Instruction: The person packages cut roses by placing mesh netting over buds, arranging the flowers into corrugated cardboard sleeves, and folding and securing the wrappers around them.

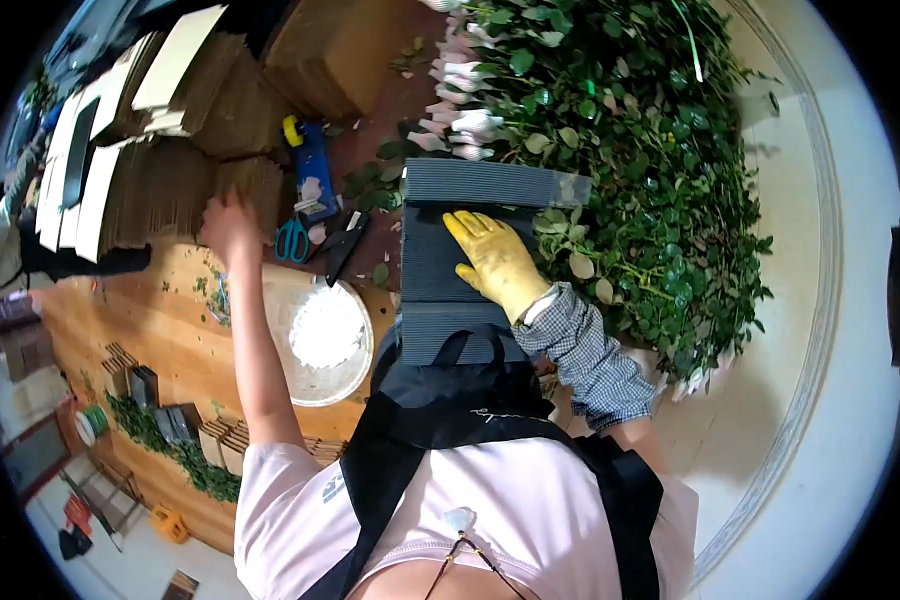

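Note:
My right hand (495,262) wears a yellow glove and lies flat, fingers spread, on a dark corrugated cardboard sheet (435,270). A folded strip (480,183) of the same board runs across its top, with clear tape at its right end. My bare left hand (232,232) is stretched out to a stack of brown cardboard sheets (253,185); its fingers are blurred, so I cannot tell whether they grip one. Leafy rose stems (640,200) are heaped right of the dark sheet, with pale pink wrapped heads (465,90) along the heap's left side.
Teal-handled scissors (292,240), a black-handled tool (345,246) and a blue tape dispenser (313,170) lie near the left hand. A round white tub (358,365) holds white material. More cardboard stacks (120,195) stand at left. Wrapped bundles (175,425) sit on the wooden floor.

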A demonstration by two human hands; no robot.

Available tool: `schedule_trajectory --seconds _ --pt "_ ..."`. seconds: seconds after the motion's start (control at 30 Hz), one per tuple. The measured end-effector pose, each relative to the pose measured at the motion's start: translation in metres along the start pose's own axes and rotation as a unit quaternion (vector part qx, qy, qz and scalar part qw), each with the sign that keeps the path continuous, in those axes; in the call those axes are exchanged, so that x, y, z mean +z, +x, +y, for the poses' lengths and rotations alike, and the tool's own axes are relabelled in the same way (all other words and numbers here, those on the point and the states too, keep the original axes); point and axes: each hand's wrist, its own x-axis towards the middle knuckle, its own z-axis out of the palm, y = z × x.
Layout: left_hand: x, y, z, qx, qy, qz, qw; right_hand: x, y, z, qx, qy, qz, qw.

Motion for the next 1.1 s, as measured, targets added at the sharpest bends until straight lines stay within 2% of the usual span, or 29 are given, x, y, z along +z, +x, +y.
schedule_trajectory --seconds 0.03,0.07,0.1,0.13,0.17,0.2,0.23,0.27,0.3,0.33,0.37,0.4,0.43,0.5,0.53,0.57,0.6,0.63,0.67,0.7,0.73,0.77,0.83,0.9,0.93,0.97,1.03,1.07,1.1 --pt "0.002 -0.001 -0.012 0.016 -0.058 0.068 0.996 -0.001 0.000 0.000 -0.002 0.000 -0.006 1.000" --pt "-0.033 -0.007 -0.001 0.009 -0.087 0.135 0.987 0.011 0.000 0.004 -0.009 -0.001 0.011 1.000" --pt "-0.064 -0.013 0.012 0.028 -0.221 0.154 0.963 0.010 0.000 0.000 0.011 -0.014 0.027 0.999" --pt "-0.067 -0.022 0.013 0.029 -0.418 0.007 0.908 0.010 0.001 -0.003 0.006 -0.018 0.037 0.999" --pt "-0.103 -0.027 0.031 0.062 -0.553 -0.253 0.792 0.011 -0.001 -0.003 0.011 -0.026 0.045 0.999" --pt "-0.121 -0.043 0.057 0.026 -0.652 -0.405 0.641 0.021 -0.002 -0.005 0.020 -0.057 0.049 0.997" --pt "-0.105 -0.060 0.075 0.069 -0.659 -0.490 0.567 0.032 0.002 -0.004 0.027 -0.090 0.054 0.994" --pt "-0.100 -0.073 0.101 0.079 -0.667 -0.555 0.491 0.035 0.005 -0.001 0.033 -0.054 0.077 0.995" --pt "-0.095 -0.089 0.129 0.052 -0.669 -0.558 0.488 0.039 0.007 0.001 0.034 -0.013 0.101 0.994" --pt "-0.059 -0.100 0.146 0.116 -0.576 -0.507 0.631 0.021 0.002 0.010 0.013 -0.002 -0.013 1.000" --pt "-0.037 -0.112 0.159 0.139 -0.557 -0.445 0.687 0.002 -0.004 0.019 -0.004 0.014 -0.128 0.992" --pt "-0.036 -0.113 0.163 0.131 -0.547 -0.451 0.693 0.013 -0.014 0.039 -0.043 0.177 -0.017 0.983" --pt "-0.039 -0.109 0.167 0.124 -0.538 -0.452 0.700 0.008 -0.020 0.052 -0.087 0.326 0.100 0.936" --pt "-0.049 -0.116 0.174 0.113 -0.522 -0.401 0.744 -0.017 -0.032 0.060 0.076 0.310 -0.104 0.942" --pt "-0.049 -0.118 0.172 0.183 -0.472 -0.327 0.798 -0.024 -0.036 0.054 0.048 0.299 -0.021 0.953" --pt "-0.044 -0.122 0.173 0.175 -0.494 -0.307 0.794 -0.024 -0.039 0.043 0.022 0.286 0.063 0.956" --pt "-0.042 -0.119 0.172 0.173 -0.496 -0.320 0.788 -0.022 -0.031 0.032 -0.021 0.298 0.092 0.950" --pt "-0.041 -0.118 0.172 0.168 -0.500 -0.333 0.781 -0.007 -0.021 0.020 -0.032 0.203 0.134 0.969" --pt "-0.040 -0.116 0.171 0.177 -0.500 -0.338 0.777 0.005 -0.014 0.012 0.022 0.154 0.050 0.987" --pt "-0.042 -0.112 0.167 0.249 -0.409 -0.276 0.833 -0.007 -0.009 -0.002 0.074 0.105 -0.036 0.991" --pt "-0.058 -0.106 0.171 0.315 -0.314 -0.204 0.872 0.000 -0.005 -0.008 0.086 0.069 -0.033 0.993" --pt "-0.079 -0.099 0.171 0.312 -0.237 -0.227 0.892 0.011 -0.002 -0.010 0.098 0.030 -0.031 0.994" --pt "-0.126 -0.082 0.175 0.279 -0.263 -0.304 0.872 0.042 0.005 -0.008 0.111 0.014 -0.009 0.994" --pt "-0.099 -0.088 0.158 0.328 -0.503 -0.389 0.699 0.020 -0.002 -0.008 0.097 0.043 -0.037 0.994" --pt "-0.121 -0.091 0.160 0.408 -0.388 -0.411 0.717 0.029 0.000 -0.005 0.090 0.050 0.002 0.995" --pt "-0.144 -0.101 0.168 0.444 -0.245 -0.407 0.760 0.038 -0.003 0.000 0.077 0.091 0.029 0.992" --pt "-0.131 -0.132 0.169 0.463 -0.179 -0.336 0.800 0.032 -0.016 0.011 0.032 0.135 0.068 0.988" --pt "-0.121 -0.143 0.167 0.466 -0.196 -0.283 0.815 0.040 -0.019 0.025 -0.008 0.249 0.095 0.964" --pt "-0.124 -0.149 0.170 0.458 -0.153 -0.272 0.833 0.050 -0.021 0.042 -0.053 0.357 0.118 0.925"
